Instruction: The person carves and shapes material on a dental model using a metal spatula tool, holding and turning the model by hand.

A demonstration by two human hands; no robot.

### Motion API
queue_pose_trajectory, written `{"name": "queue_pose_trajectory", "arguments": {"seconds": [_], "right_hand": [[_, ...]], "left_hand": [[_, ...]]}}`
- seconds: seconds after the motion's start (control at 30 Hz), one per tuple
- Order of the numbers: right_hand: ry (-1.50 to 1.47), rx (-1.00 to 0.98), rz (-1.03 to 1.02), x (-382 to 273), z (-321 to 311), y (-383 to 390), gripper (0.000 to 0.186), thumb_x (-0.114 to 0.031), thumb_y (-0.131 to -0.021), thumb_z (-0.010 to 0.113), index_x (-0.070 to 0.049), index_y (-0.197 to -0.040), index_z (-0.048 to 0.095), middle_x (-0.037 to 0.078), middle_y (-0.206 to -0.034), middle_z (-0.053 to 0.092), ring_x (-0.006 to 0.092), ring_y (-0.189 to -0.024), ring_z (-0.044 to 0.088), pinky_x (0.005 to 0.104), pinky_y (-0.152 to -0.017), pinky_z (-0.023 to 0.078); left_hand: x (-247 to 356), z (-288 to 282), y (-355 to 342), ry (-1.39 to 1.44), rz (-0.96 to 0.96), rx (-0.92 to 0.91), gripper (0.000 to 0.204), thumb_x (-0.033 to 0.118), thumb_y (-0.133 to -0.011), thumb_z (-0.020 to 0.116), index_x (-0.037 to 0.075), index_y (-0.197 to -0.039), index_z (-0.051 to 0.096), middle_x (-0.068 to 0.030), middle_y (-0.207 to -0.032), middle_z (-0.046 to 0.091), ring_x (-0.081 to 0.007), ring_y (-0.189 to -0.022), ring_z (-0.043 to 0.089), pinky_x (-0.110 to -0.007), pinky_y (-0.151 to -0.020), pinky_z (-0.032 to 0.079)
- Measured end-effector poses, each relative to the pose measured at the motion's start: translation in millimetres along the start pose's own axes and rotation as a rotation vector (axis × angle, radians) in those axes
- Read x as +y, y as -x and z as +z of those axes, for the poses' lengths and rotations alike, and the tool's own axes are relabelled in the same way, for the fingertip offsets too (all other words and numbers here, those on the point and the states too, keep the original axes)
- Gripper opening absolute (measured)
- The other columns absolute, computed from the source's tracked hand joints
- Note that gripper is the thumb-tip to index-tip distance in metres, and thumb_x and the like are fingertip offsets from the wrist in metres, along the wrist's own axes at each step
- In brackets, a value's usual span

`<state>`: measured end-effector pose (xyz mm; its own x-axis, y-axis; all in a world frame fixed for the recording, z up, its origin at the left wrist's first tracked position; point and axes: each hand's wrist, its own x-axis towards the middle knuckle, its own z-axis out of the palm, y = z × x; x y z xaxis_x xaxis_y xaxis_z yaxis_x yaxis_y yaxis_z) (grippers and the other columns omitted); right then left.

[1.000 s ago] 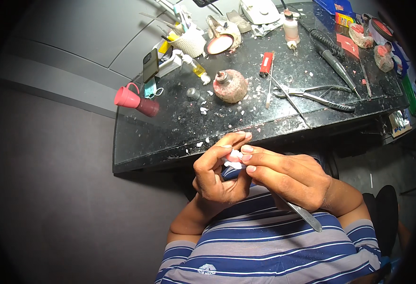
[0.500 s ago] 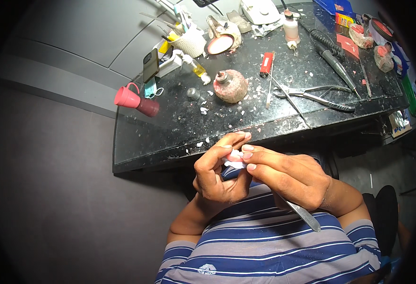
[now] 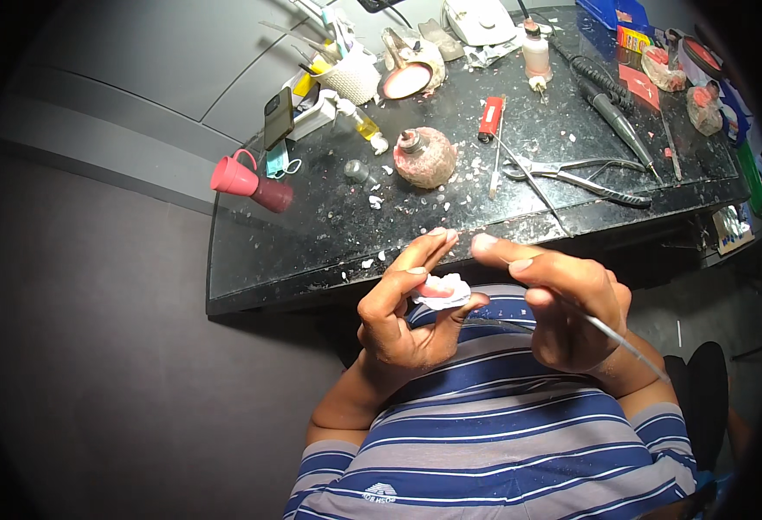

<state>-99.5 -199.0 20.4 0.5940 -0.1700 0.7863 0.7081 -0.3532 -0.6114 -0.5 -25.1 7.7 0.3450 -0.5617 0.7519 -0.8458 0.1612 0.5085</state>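
Note:
Between the thumb and fingers of my left hand [image 3: 403,316] is a small pink-and-white denture piece [image 3: 441,292], with rough white material like plaster around its pink part. The hand is closed on it, in front of my striped shirt and just off the table's near edge. To its right, apart from the piece, my right hand [image 3: 576,303] grips a thin metal spatula [image 3: 621,341]. Its handle slants down past my wrist; its other end is too thin to make out beyond the fingers. My right index finger stretches toward the table edge.
On the black table [image 3: 312,251], littered with white crumbs, stands a round plaster-crusted burner [image 3: 426,158]. Pliers [image 3: 576,176], a red lighter [image 3: 490,119] and a corded handpiece [image 3: 615,121] lie to the right. A pink cup [image 3: 234,178] sits at the left edge.
My right hand has moved right, away from the denture piece, and its spatula has turned with it. More of the piece's white side shows. My left hand has stayed nearly in place.

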Motion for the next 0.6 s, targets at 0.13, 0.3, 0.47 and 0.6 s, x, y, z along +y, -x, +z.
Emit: {"name": "queue_pose_trajectory", "arguments": {"seconds": [0.13,0.3,0.47,0.6], "right_hand": [[0.101,-0.172,-0.099,-6,-1,-4,0.041,0.007,-0.08,0.074,0.0,-0.119,0.061,0.027,-0.12,0.066,0.0385,-0.106,0.07,0.041,-0.083,0.062],[0.129,-0.176,-0.259,2,11,0,0.035,-0.002,-0.077,0.07,0.012,-0.109,0.065,0.029,-0.117,0.065,0.0392,-0.105,0.07,0.0423,-0.088,0.06],[0.164,-0.156,-0.278,2,14,1,0.033,-0.003,-0.079,0.07,0.013,-0.108,0.065,0.029,-0.115,0.065,0.0386,-0.104,0.07,0.0433,-0.09,0.06],[0.182,-0.129,-0.264,2,16,2,0.032,-0.002,-0.079,0.071,0.012,-0.107,0.065,0.028,-0.113,0.067,0.0373,-0.103,0.071,0.0432,-0.09,0.06]], "left_hand": [[-2,0,2,0.012,0.007,0.015,0.065,0.024,-0.087,0.079,0.004,-0.122,0.027,-0.0396,-0.13,0.05,-0.0435,-0.121,0.059,-0.051,-0.104,0.051],[-3,2,4,0.02,0.009,0.056,0.061,0.026,-0.09,0.076,0.003,-0.12,0.028,-0.0396,-0.129,0.05,-0.0427,-0.119,0.061,-0.05,-0.103,0.052],[-2,0,6,0.002,-0.018,0.064,0.061,0.027,-0.089,0.077,0.002,-0.119,0.029,-0.0387,-0.126,0.052,-0.0412,-0.117,0.063,-0.049,-0.102,0.053],[-1,-2,7,0.003,-0.037,0.061,0.064,0.027,-0.087,0.079,0.002,-0.119,0.029,-0.038,-0.125,0.054,-0.0401,-0.115,0.064,-0.048,-0.101,0.054]]}}
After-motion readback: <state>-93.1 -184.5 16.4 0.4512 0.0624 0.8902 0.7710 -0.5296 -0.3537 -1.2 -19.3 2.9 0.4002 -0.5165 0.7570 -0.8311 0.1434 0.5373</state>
